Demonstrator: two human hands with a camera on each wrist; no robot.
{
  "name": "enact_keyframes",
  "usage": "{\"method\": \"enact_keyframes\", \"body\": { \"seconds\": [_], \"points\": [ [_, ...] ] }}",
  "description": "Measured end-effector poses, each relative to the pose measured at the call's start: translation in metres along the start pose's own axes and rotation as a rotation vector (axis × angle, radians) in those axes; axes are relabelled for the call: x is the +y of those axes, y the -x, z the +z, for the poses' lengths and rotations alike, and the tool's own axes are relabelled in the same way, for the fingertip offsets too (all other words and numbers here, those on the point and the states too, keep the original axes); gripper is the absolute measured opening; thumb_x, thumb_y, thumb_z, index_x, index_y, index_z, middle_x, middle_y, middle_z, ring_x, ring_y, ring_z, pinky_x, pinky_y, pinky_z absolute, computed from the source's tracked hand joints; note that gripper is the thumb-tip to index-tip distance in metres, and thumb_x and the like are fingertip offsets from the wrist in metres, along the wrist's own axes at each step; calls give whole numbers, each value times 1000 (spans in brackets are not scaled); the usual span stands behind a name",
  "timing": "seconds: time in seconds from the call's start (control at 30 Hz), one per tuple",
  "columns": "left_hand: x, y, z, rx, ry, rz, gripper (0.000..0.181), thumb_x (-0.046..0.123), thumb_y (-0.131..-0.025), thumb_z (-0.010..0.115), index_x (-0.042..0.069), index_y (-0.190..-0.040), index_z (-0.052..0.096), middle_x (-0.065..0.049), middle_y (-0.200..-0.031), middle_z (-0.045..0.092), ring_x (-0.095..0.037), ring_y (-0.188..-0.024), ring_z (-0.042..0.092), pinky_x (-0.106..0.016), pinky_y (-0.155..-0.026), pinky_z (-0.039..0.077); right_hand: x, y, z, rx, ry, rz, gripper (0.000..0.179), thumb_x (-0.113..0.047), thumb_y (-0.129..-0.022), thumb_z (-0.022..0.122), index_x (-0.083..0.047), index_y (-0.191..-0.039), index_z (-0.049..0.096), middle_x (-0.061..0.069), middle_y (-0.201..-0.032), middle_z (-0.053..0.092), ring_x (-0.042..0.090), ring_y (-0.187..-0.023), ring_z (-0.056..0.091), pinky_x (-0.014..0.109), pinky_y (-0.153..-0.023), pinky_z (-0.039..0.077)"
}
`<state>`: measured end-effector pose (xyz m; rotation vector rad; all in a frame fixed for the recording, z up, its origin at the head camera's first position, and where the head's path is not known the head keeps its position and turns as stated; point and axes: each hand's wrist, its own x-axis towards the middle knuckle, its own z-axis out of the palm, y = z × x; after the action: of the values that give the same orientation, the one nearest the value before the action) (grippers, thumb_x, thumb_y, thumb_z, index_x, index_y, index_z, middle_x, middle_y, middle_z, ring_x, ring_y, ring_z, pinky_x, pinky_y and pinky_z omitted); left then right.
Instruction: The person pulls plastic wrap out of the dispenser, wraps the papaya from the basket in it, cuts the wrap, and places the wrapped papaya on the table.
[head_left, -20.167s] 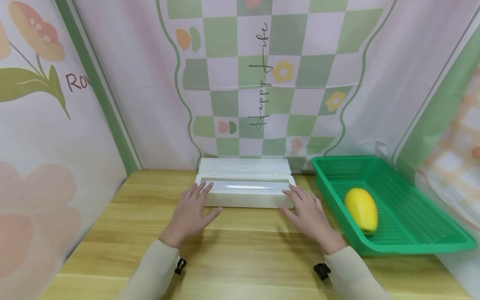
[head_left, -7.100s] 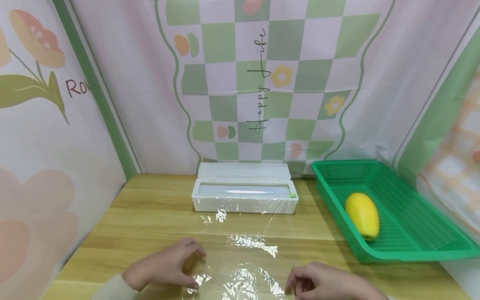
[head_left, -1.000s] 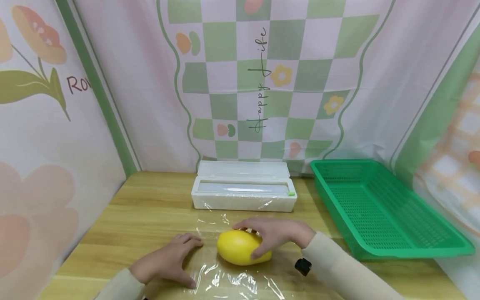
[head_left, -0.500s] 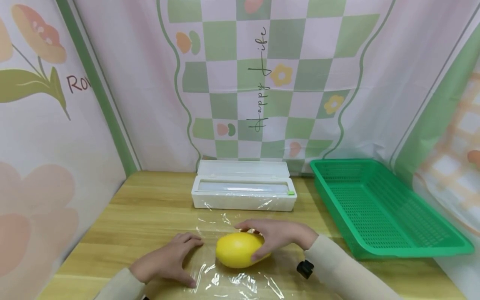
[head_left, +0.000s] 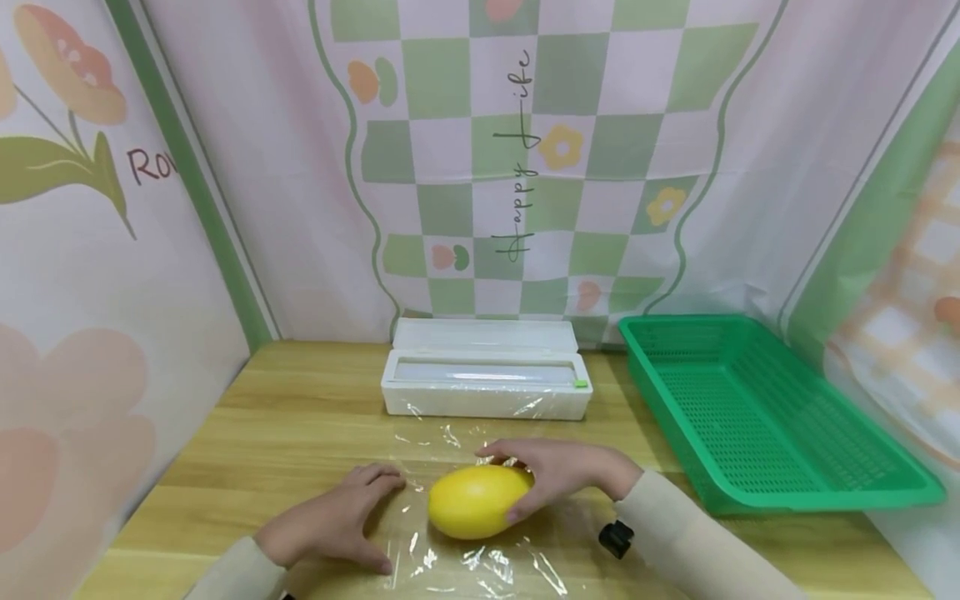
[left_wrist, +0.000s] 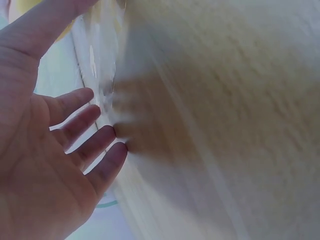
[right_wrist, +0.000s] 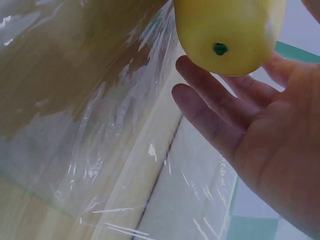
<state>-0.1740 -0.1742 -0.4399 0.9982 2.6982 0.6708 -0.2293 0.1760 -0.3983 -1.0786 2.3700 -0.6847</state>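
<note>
A yellow mango (head_left: 471, 502) lies on its side on a sheet of clear cling film (head_left: 491, 568) spread over the wooden table. My right hand (head_left: 562, 475) grips its right end, thumb on the near side and fingers on the far side. In the right wrist view, the mango (right_wrist: 225, 35) shows its small green stem spot above the fingers. Left of the fruit, my left hand (head_left: 337, 521) rests with fingers loosely spread at the film's left edge, apart from the mango. The left wrist view shows that hand (left_wrist: 60, 145) holding nothing.
Behind the mango stands a white cling film dispenser (head_left: 487, 403), lid (head_left: 483, 336) raised, a small green slider (head_left: 581, 383) at its right end. The film runs from it towards me. A green plastic basket (head_left: 817, 500) stands to the right. A patterned curtain (head_left: 442, 208) closes the back.
Earlier the film was drawn from the dispenser across the table, and the mango came out of the basket. In the last second the mango shifted slightly left; the left hand stayed put.
</note>
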Motion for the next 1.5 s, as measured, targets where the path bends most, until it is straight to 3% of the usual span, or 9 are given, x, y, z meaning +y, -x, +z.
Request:
{"method": "enact_keyframes", "body": {
  "seconds": [0.27, 0.53, 0.73, 0.87, 1.0, 1.13, 1.3, 1.4, 1.5],
  "points": [
    [-1, 2, -1, 12, 12, 27, 106, 59, -65, 85, 2, -146, 45, -17, -152, 35, -38, -136, 37, -57, -105, 42, 2, 6, -2, -2, -49, 40, 89, -47, -77, 84, -19, -150, 42, -1, -136, 55, 17, -121, 53, 43, -104, 45],
    [-5, 2, 1, 42, 5, 57, 95, 59, -65, 85, 14, -142, 51, -9, -148, 37, -31, -133, 40, -54, -105, 43, 5, 25, -5, 27, -131, 44, 94, -41, -80, 83, -9, -154, 34, 16, -143, 49, 32, -119, 56, 49, -100, 49],
    [-7, 1, 3, 41, 65, 118, 54, 46, -69, 88, 25, -113, 65, 11, -111, 52, -9, -98, 51, -28, -85, 53, 11, 50, -4, 88, -137, 27, 87, -39, -84, 80, -3, -150, 37, 17, -132, 56, 37, -113, 59, 50, -96, 51],
    [-8, 0, 5, -42, 215, 212, 24, 26, -76, 87, 24, -90, 67, 19, -84, 59, 3, -75, 55, -19, -67, 52, 18, 67, 0, 123, -118, 17, 68, -38, -84, 80, -4, -134, 50, 8, -114, 62, 26, -103, 62, 39, -89, 55],
    [-6, 0, 6, -112, 315, 253, 14, 16, -83, 82, 19, -86, 68, 20, -78, 62, 6, -68, 57, -19, -60, 55, 23, 83, 8, 92, -144, -30, 38, -30, -86, 80, -10, -111, 60, -1, -97, 65, 10, -88, 62, 29, -78, 56],
    [-5, 0, 7, -118, 317, 279, 10, 12, -86, 78, 18, -89, 70, 19, -80, 65, 6, -69, 58, -19, -61, 55, 24, 94, 21, 53, -142, -104, 22, -22, -86, 79, -14, -99, 63, -10, -89, 63, 1, -78, 59, 23, -68, 55],
    [-4, 0, 8, -101, 300, 308, 11, 5, -87, 71, 15, -88, 72, 18, -83, 67, 6, -73, 60, -18, -65, 55, 25, 100, 41, 32, -69, -142, 22, -23, -84, 81, -18, -96, 64, -19, -82, 59, -5, -72, 56, 19, -61, 52],
    [-4, -2, 9, -120, 306, 298, 6, 15, -88, 76, 17, -86, 71, 19, -81, 65, 7, -71, 58, -18, -63, 55, 27, 101, 49, 37, -43, -154, 24, -22, -81, 83, -19, -95, 63, -20, -80, 57, -6, -70, 54, 17, -59, 51],
    [-4, -2, 11, -158, 259, 299, 19, 25, -79, 86, 20, -84, 69, 21, -78, 60, 7, -69, 54, -16, -60, 52, 27, 100, 53, 45, -22, -170, 28, -18, -77, 85, -20, -93, 62, -19, -80, 54, -7, -71, 51, 15, -59, 49]
  ]
}}
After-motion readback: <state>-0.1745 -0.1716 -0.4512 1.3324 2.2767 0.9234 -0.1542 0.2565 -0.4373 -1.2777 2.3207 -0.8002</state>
